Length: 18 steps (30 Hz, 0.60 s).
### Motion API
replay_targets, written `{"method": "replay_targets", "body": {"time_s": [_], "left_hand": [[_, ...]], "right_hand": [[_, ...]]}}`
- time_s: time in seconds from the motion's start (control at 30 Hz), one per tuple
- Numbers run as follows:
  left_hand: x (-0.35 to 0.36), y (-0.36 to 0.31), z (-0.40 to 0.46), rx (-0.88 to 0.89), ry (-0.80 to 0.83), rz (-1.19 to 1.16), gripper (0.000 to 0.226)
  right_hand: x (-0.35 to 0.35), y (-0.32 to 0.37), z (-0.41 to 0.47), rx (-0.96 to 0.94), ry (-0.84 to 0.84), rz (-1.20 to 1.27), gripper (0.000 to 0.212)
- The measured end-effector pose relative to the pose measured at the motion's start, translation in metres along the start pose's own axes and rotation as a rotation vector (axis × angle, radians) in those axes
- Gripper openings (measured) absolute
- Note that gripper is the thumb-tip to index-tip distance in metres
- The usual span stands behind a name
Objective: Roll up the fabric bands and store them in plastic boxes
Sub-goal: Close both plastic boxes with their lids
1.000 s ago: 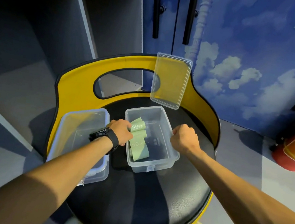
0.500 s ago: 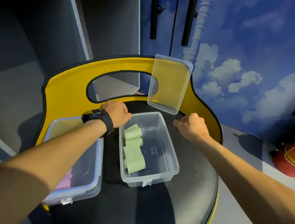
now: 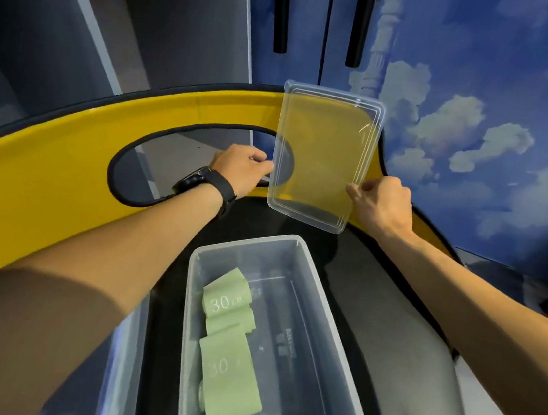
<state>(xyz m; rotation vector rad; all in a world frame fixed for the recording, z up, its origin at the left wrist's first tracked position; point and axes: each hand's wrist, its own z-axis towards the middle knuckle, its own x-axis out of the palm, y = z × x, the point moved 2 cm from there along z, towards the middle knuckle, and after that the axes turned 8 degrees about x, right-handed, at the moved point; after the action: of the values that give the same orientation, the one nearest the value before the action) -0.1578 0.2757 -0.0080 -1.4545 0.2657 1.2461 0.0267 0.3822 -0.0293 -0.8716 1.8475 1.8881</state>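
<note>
2 hands grip a clear plastic lid (image 3: 324,155) leaning upright against the yellow backrest (image 3: 63,167) of a chair: the left hand (image 3: 241,169) pinches its left edge, the right hand (image 3: 382,203) its right edge. Nearer the camera, between the forearms, an open plastic box (image 3: 345,347) sits on the black seat (image 3: 399,326), with 2 green fabric bands (image 3: 231,343) marked "30" lying along its left side. A second box (image 3: 124,361) stands partly hidden under the left forearm.

Bands (image 3: 228,346) lie in box (image 3: 343,364); lid (image 3: 324,155) stands behind.
</note>
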Motion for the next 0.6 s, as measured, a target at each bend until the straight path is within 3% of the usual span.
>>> {"method": "replay_targets", "body": {"time_s": [0.23, 0.33, 0.43, 0.6], "left_hand": [[0.024, 0.007, 0.024, -0.059, 0.008, -0.085, 0.045], [0.025, 0.008, 0.024, -0.064, -0.001, -0.12, 0.039], [0.023, 0.007, 0.024, -0.047, -0.017, -0.126, 0.015], [0.018, 0.007, 0.02, -0.037, -0.028, -0.108, 0.025]], "right_hand": [[0.001, -0.003, 0.01, -0.071, -0.07, 0.045, 0.026], [0.001, -0.002, 0.013, -0.067, -0.081, 0.043, 0.021], [0.0, -0.001, 0.013, -0.046, -0.079, 0.036, 0.021], [-0.001, 0.001, 0.012, -0.035, -0.077, 0.019, 0.021]]}}
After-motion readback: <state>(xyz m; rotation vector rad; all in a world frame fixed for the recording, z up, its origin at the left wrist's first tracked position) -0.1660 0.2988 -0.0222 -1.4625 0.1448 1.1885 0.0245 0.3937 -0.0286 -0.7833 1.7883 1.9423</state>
